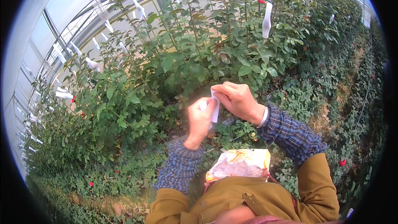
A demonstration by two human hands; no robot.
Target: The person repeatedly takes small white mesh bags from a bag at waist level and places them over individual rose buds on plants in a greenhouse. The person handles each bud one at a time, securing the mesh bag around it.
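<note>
In front of my chest, both hands hold a small white flattened sleeve. My left hand grips white material between thumb and fingers, and a second white fold shows behind its thumb. With thumb and fingertips, my right hand pinches the top end of the sleeve. At my waist hangs an open plastic bag with pale pieces inside, too blurred to tell apart. Just beyond my hands stand leafy rose bushes. One upright stem bears a white mesh bud net.
More bud nets cap stems along the row to the left and back. A greenhouse frame with clear sheeting runs along the left. Low foliage covers the ground at right, where a red rose shows. A thin pipe lies below my hands.
</note>
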